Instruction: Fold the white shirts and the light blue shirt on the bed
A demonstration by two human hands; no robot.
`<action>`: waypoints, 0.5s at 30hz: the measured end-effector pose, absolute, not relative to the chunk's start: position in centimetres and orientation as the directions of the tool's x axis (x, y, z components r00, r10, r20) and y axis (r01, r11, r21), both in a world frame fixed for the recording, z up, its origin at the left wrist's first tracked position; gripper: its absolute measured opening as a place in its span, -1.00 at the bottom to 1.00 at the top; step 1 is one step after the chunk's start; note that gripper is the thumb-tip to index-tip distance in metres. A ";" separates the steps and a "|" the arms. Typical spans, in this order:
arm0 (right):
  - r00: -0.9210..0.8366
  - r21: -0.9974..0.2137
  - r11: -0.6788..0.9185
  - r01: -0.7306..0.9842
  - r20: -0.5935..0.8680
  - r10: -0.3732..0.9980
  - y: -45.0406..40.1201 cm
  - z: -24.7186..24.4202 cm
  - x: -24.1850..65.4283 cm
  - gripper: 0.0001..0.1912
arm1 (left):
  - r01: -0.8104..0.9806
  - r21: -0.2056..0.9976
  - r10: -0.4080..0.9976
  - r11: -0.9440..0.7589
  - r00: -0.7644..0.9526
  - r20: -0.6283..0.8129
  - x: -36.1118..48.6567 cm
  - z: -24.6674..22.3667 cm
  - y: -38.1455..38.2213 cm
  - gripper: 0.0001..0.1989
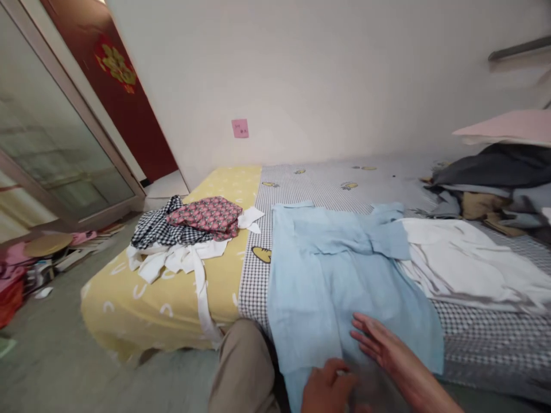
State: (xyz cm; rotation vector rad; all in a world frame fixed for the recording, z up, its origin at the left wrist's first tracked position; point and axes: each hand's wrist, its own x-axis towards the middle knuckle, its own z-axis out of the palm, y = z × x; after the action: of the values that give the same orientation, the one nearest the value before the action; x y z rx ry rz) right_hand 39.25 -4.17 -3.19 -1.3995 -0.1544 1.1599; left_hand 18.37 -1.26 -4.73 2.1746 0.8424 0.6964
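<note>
A light blue linen garment (340, 281) lies spread on the bed, its lower part running towards me. My right hand (379, 344) rests on it with the fingers spread flat. Just lower left of that, my left hand (329, 387) lies on the same cloth, its fingers slightly curled and holding no visible fold. My khaki-clad knee (243, 367) sits beside the garment's left edge. A white garment (469, 264) lies to the right, its edge tucked near the blue cloth.
A pile of black-and-white gingham, pink patterned and white clothes (185, 235) lies on the yellow bedsheet (163, 304). Dark folded clothes and a pink cushion (508, 127) are stacked at right. A glass door (55, 132) stands at left, with books and items on the floor.
</note>
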 end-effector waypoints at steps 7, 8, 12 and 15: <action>0.609 -0.925 -0.318 -0.208 -0.376 0.699 -6.4 -4.0 37.6 -0.37 | 0.038 0.978 0.978 0.204 -0.046 -0.202 13.9 -6.2 4.6 -0.70; 0.601 -0.936 -0.331 -0.118 -0.333 0.726 -6.1 -3.9 37.6 -0.38 | -0.018 0.950 0.949 0.312 -0.054 -0.312 13.6 -6.9 5.2 -0.63; 0.560 -0.894 -0.288 0.344 -0.051 0.827 -4.6 -4.0 36.8 -0.46 | -0.095 0.847 0.851 0.523 0.002 -0.526 13.4 -10.2 5.3 -0.51; 0.497 -0.733 -0.296 0.612 0.065 0.865 -3.2 -4.0 35.3 -0.47 | -0.134 0.800 0.810 0.585 0.059 -0.583 13.4 -11.8 4.5 -0.35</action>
State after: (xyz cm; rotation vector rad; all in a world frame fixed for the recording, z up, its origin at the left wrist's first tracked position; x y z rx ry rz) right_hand 35.26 -3.21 -4.02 -2.0242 -1.2101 0.4502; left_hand 13.37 4.52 -11.79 0.6483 1.3257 0.7967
